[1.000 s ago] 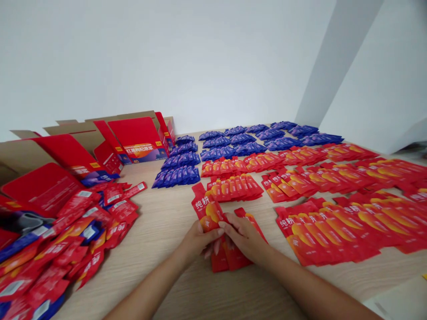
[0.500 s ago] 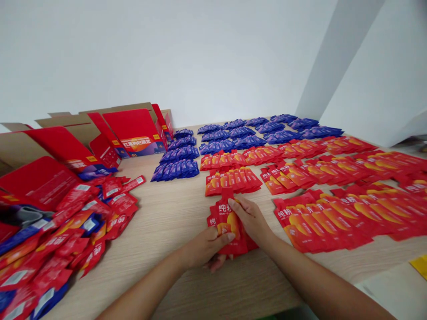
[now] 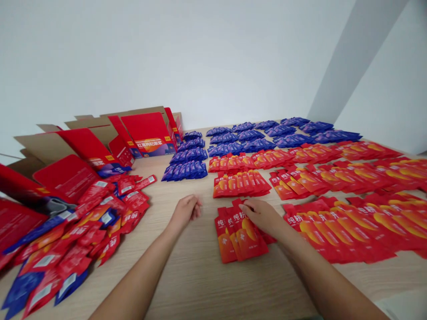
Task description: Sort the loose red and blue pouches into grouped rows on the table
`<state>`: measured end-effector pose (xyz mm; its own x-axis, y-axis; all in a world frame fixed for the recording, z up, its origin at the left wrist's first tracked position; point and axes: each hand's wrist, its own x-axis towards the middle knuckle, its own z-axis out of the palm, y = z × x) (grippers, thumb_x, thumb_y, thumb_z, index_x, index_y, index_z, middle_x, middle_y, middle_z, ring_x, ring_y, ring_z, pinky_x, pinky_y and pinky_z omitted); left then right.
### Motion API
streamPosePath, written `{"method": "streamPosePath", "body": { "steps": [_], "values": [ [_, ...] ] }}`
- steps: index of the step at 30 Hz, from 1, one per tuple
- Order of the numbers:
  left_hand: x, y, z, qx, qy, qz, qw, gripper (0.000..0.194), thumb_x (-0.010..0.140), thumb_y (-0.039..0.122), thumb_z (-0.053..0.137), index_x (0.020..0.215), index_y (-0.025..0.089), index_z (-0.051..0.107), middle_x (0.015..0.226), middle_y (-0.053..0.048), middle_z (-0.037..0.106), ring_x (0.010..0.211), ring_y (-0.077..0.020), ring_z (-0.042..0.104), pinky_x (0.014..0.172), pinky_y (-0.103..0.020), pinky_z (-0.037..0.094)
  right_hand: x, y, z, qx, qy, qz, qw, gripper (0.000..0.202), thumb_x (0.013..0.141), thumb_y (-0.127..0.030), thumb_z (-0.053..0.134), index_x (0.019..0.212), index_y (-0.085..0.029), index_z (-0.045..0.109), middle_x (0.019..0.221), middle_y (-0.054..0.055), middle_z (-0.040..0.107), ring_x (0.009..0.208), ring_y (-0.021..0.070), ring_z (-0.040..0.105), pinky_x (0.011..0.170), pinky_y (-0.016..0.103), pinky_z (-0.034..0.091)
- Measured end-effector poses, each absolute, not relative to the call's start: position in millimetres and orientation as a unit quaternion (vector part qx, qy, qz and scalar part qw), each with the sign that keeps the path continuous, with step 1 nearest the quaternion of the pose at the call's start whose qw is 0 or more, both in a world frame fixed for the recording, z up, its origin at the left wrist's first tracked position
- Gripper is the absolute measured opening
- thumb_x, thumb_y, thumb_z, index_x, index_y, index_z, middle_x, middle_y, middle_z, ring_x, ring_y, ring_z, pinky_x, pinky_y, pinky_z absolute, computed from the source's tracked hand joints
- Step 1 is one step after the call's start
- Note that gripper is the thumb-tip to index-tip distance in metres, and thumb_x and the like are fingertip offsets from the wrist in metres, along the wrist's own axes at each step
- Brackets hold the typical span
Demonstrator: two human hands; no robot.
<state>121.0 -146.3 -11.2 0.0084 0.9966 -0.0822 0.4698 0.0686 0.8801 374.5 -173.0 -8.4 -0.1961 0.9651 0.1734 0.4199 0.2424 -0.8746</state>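
Observation:
A small fan of red sachets (image 3: 245,233) with yellow-orange pictures rests on the table in front of me. My right hand (image 3: 263,218) is closed on its upper right side, thumb at the top of the front sachet; the other fingertips are hidden. Left of the fan and apart from it, my left hand (image 3: 187,209) hovers over bare wood with its fingers curled and nothing visible in them. Just beyond lies a finished-looking row of overlapping red sachets (image 3: 240,183). Nearest my right wrist is a longer row of red sachets (image 3: 333,229).
To the left lies a loose heap of red and blue sachets (image 3: 83,226). Behind it stand open red cartons (image 3: 150,133) with raised flaps. Fanned blue sachets (image 3: 185,170) fill the back of the wooden table (image 3: 187,280), before a white wall.
My left hand has let go of the red sachets and moved up and left. The fan now lies spread on the table, with my right hand still at it. The view has shifted slightly.

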Motion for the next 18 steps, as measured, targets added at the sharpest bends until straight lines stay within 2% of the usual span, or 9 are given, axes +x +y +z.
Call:
{"method": "streamPosePath", "body": {
  "steps": [3,5,7,9,11,13,16,18],
  "values": [
    [87,-125,-8,0.581,0.669,0.373,0.274,0.034,0.081,0.042,0.033,0.086,0.016,0.054,0.073,-0.006,0.065,0.058,-0.0157,0.059,0.051,-0.026,0.046,372,-177,-7,-0.524,-0.737,0.233,0.357,0.009,0.079,-0.023,0.056,0.07,-0.019,0.057,0.077,0.005,0.057,0.078,0.0213,0.051,0.076,0.034,0.039],
    [60,-109,-2,0.572,0.706,0.373,0.185,0.032,0.08,0.037,0.037,0.097,0.015,0.053,0.096,-0.012,0.065,0.086,-0.0215,0.063,0.072,-0.034,0.051,368,-180,-10,-0.52,-0.777,0.158,0.317,0.008,0.082,-0.022,0.054,0.084,-0.017,0.06,0.091,0.009,0.059,0.089,0.0234,0.051,0.083,0.036,0.04],
    [34,-93,5,0.568,0.738,0.348,0.109,0.036,0.078,0.031,0.042,0.106,0.011,0.052,0.117,-0.018,0.058,0.112,-0.028,0.054,0.092,-0.042,0.044,361,-184,-15,-0.512,-0.805,0.13,0.269,0.014,0.084,-0.025,0.054,0.092,-0.016,0.061,0.1,0.011,0.06,0.097,0.025,0.051,0.089,0.039,0.039],
    [11,-79,10,0.568,0.762,0.305,0.058,0.043,0.075,0.025,0.046,0.114,0.007,0.05,0.129,-0.023,0.05,0.126,-0.0328,0.042,0.102,-0.046,0.034,353,-189,-19,-0.522,-0.812,0.12,0.231,0.023,0.085,-0.029,0.054,0.103,-0.015,0.06,0.109,0.013,0.059,0.105,0.0272,0.049,0.094,0.042,0.038],
    [-7,-67,11,0.568,0.781,0.256,0.034,0.05,0.071,0.019,0.049,0.118,0.003,0.049,0.133,-0.026,0.047,0.129,-0.0361,0.039,0.104,-0.048,0.032,344,-195,-22,-0.543,-0.807,0.11,0.205,0.033,0.088,-0.031,0.052,0.114,-0.012,0.057,0.116,0.015,0.057,0.11,0.0292,0.048,0.097,0.044,0.036],
    [-20,-58,10,0.564,0.798,0.209,0.028,0.054,0.068,0.016,0.051,0.119,0.0,0.05,0.13,-0.029,0.05,0.125,-0.0398,0.043,0.101,-0.051,0.035,336,-201,-20,-0.559,-0.802,0.098,0.188,0.038,0.09,-0.03,0.048,0.123,-0.012,0.053,0.122,0.016,0.056,0.113,0.0298,0.047,0.097,0.045,0.035],
    [-29,-51,6,0.561,0.812,0.16,0.023,0.057,0.068,0.016,0.051,0.121,-0.003,0.05,0.121,-0.032,0.055,0.115,-0.0441,0.051,0.094,-0.056,0.038,327,-210,-15,-0.569,-0.801,0.081,0.169,0.039,0.091,-0.029,0.046,0.128,-0.017,0.052,0.127,0.015,0.055,0.115,0.03,0.046,0.098,0.046,0.034],
    [-31,-51,4,0.571,0.808,0.146,0.009,0.056,0.069,0.016,0.049,0.123,0.0,0.05,0.121,-0.03,0.057,0.115,-0.0427,0.052,0.096,-0.057,0.035,324,-215,-11,-0.571,-0.801,0.078,0.159,0.039,0.091,-0.03,0.046,0.128,-0.019,0.053,0.127,0.014,0.056,0.115,0.0303,0.047,0.096,0.046,0.035]
  ]
}}
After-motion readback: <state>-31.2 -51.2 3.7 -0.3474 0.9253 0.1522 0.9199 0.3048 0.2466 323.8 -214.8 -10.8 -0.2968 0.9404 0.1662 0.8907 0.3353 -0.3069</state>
